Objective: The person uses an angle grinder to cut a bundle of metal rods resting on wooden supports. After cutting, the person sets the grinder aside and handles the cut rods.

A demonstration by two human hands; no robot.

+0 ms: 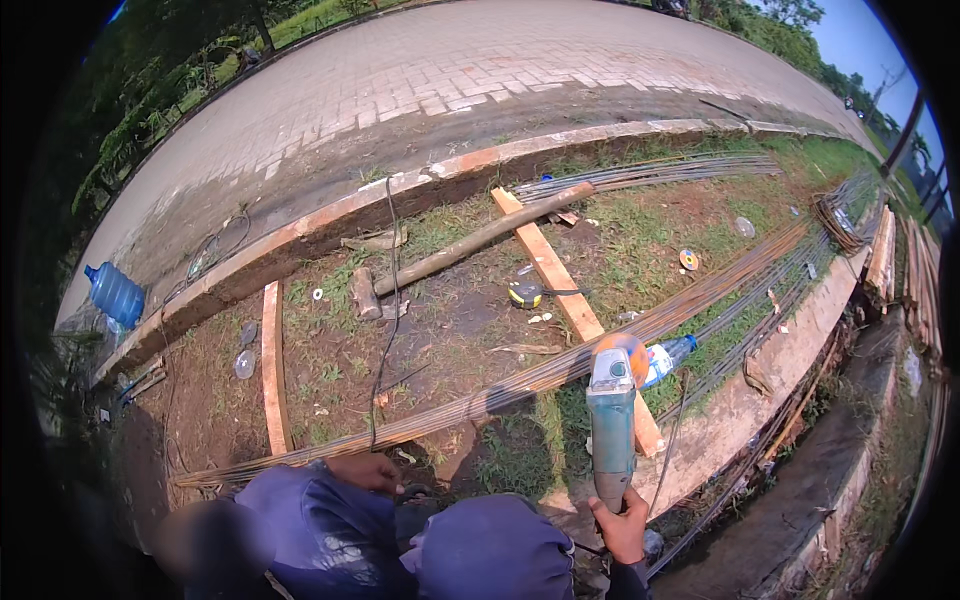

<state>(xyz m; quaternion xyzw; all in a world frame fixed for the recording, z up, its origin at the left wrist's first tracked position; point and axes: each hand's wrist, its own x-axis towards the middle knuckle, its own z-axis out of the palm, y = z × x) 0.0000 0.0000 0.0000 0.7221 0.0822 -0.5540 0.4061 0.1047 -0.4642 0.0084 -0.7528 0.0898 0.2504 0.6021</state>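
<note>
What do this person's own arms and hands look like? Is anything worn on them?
They are ordinary human hands: neither the left hand nor the right hand wears a glove. A dark, navy-looking sleeve covers the right forearm, with no marking that I can make out. The left sleeve can't be made out clearly.

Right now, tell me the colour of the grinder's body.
The grinder's body is teal, with a greyer rear end; it shows best in the head view.

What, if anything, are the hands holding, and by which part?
The right hand holds a long, teal angle grinder by its grey rear end. I see nothing held in the left hand.
</note>
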